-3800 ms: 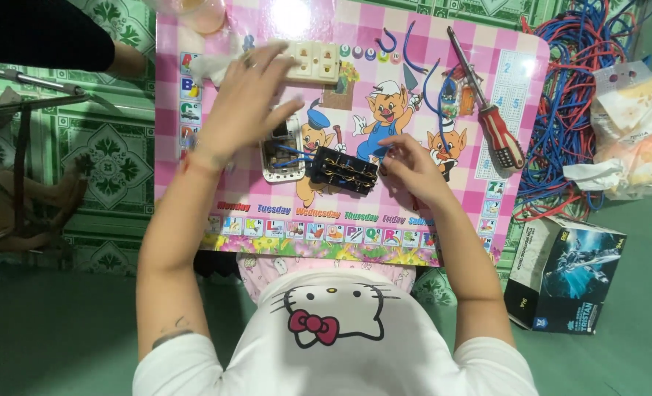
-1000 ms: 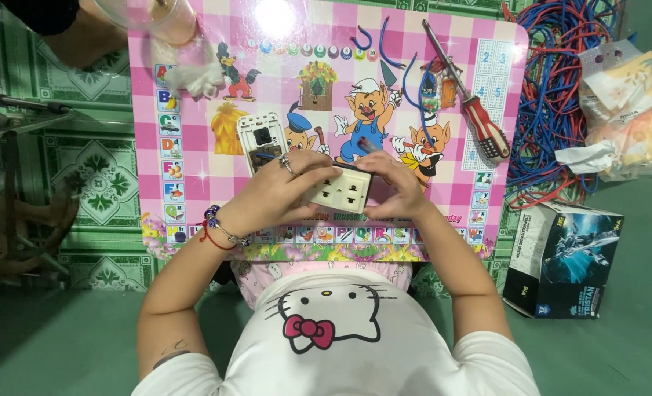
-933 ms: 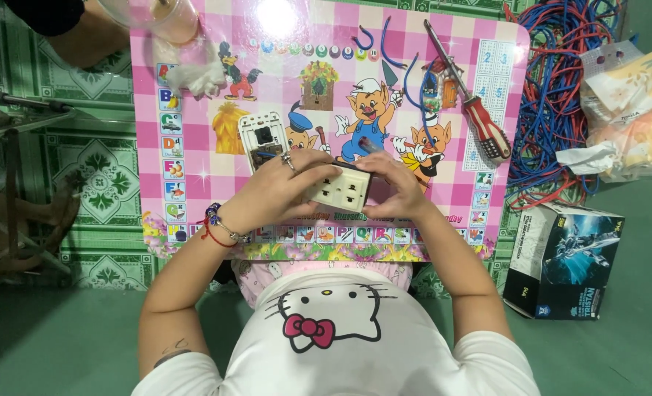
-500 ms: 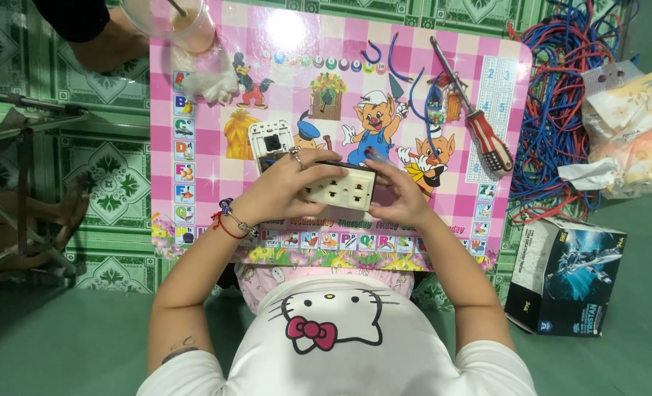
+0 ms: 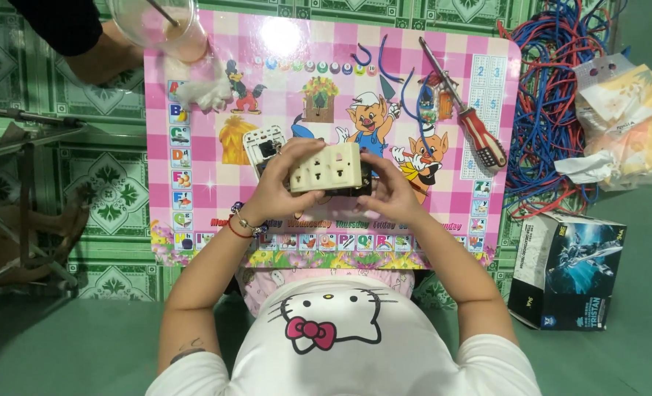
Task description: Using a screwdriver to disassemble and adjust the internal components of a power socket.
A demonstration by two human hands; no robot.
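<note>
Above the pink cartoon table point(image 5: 194, 147), both hands grasp the cream socket block point(image 5: 326, 167): left hand point(image 5: 278, 192) and right hand point(image 5: 392, 192) at its ends, long axis crosswise, seemingly tilted.

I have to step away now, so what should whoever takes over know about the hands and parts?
Left hand and right hand together hold the cream socket cover against the black socket base, above the pink table. A white socket part lies beside the left hand. The red-handled screwdriver lies untouched to the right, near blue wire pieces. Cover is on the base; no screw work visible yet.
</note>
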